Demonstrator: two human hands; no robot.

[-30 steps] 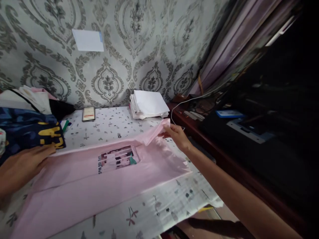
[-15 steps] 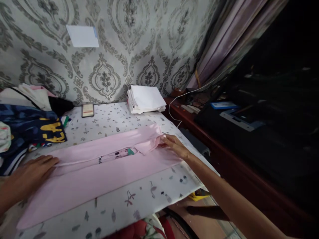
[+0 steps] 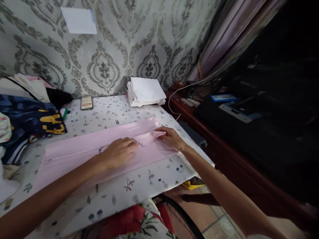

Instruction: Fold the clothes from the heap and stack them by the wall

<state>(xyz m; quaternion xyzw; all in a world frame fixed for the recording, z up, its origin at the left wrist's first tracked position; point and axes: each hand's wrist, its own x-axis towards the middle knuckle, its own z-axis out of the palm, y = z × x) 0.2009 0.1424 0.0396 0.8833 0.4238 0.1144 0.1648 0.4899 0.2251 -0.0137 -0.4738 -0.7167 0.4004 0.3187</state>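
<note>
A pink shirt lies on the table, its long sides folded inward to a strip. Dark print lettering shows in the narrow gap between the folds. At the right end, my right hand pinches a small turned-over flap of the shirt between thumb and fingers. My left hand rests over the middle of the strip, fingers bent together with their tips at the flap's left edge. It covers most of the print, and its thumb is hidden.
White papers are stacked by the wall. A small framed card stands left of them. Clothes, including a navy garment, are heaped at the left. A dark wooden unit with a white cable borders the table's right side.
My left hand has moved from the shirt's left end to its middle, beside the flap. My right hand stays at the right end, holding the flap. The view has tilted slightly downward.
</note>
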